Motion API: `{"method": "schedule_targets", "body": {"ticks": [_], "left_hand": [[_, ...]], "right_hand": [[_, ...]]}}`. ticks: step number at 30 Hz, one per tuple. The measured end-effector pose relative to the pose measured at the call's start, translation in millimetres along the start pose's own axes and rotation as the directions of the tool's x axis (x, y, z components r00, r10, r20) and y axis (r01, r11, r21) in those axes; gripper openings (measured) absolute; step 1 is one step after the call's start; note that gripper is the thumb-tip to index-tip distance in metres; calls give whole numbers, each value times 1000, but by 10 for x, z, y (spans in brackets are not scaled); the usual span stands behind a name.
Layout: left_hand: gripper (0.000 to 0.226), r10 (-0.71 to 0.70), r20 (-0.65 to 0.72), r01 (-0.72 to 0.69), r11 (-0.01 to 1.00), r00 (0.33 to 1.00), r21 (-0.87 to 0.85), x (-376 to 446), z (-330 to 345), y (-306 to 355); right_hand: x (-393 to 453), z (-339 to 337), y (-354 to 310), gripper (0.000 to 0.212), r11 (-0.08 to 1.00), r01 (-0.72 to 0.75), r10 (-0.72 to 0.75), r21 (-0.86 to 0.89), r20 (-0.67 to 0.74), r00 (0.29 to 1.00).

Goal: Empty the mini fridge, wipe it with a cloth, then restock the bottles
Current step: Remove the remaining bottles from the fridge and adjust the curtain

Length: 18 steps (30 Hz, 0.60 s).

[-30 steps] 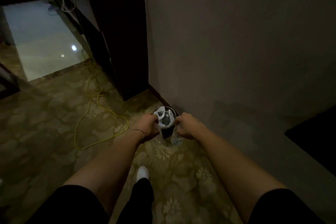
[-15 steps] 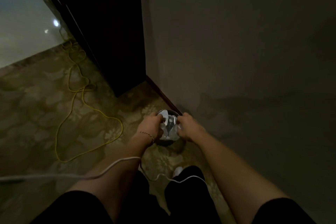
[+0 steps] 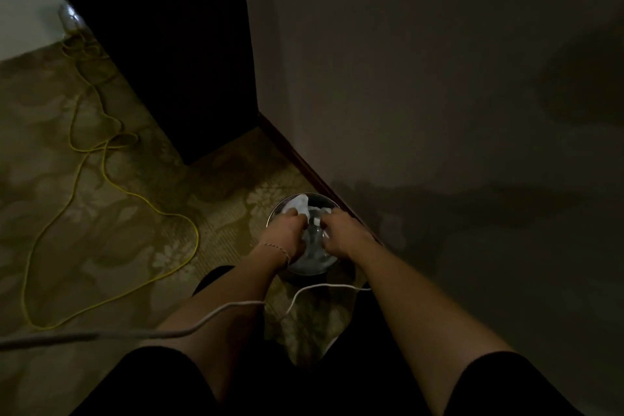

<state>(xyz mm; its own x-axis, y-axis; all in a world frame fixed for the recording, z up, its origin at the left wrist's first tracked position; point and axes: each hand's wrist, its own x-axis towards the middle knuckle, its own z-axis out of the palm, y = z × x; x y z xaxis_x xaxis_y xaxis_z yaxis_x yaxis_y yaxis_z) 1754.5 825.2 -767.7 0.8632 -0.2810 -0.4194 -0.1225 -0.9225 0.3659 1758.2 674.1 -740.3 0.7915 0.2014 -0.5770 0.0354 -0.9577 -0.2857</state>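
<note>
A small round bin (image 3: 305,271) with a shiny rim stands on the carpet against the wall's baseboard. Crumpled white material (image 3: 300,203) fills its top; in this dim light I cannot tell whether it is a cloth or a liner. My left hand (image 3: 287,235) reaches into the bin's left side with fingers curled round a bunch of the white material. My right hand (image 3: 344,233) grips the material at the right side. The two hands are close together over the opening. No fridge or bottles are in view.
A dark cabinet (image 3: 162,44) stands to the upper left, flush with a plain wall (image 3: 439,78) on the right. A yellow cable (image 3: 111,179) loops over the patterned carpet at the left. A white cord (image 3: 236,306) hangs across my forearms.
My view has dropped lower and closer to the bin. Both hands have gone from the bin's rim into its opening and closed on the white material.
</note>
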Motion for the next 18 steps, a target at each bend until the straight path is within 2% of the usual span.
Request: {"method": "schedule_targets", "body": {"ticks": [3, 5, 8, 13, 18], "left_hand": [[39, -15, 41, 16, 1000, 999, -14, 126, 180, -89], [47, -36, 51, 38, 999, 998, -35, 115, 217, -105], [56, -61, 54, 64, 996, 997, -65, -24, 107, -52], [63, -57, 74, 61, 997, 996, -51, -459, -528, 219], [51, -41, 28, 42, 999, 999, -34, -1019, -1414, 635]], "right_hand": [[148, 157, 61, 43, 1000, -10, 10, 17, 26, 1000], [145, 209, 62, 52, 1000, -4, 3, 18, 70, 998], [9, 133, 28, 56, 1000, -28, 26, 15, 93, 995], [-521, -436, -99, 53, 997, -57, 53, 50, 82, 995], [-1328, -1184, -331, 42, 994, -74, 73, 81, 20, 997]]}}
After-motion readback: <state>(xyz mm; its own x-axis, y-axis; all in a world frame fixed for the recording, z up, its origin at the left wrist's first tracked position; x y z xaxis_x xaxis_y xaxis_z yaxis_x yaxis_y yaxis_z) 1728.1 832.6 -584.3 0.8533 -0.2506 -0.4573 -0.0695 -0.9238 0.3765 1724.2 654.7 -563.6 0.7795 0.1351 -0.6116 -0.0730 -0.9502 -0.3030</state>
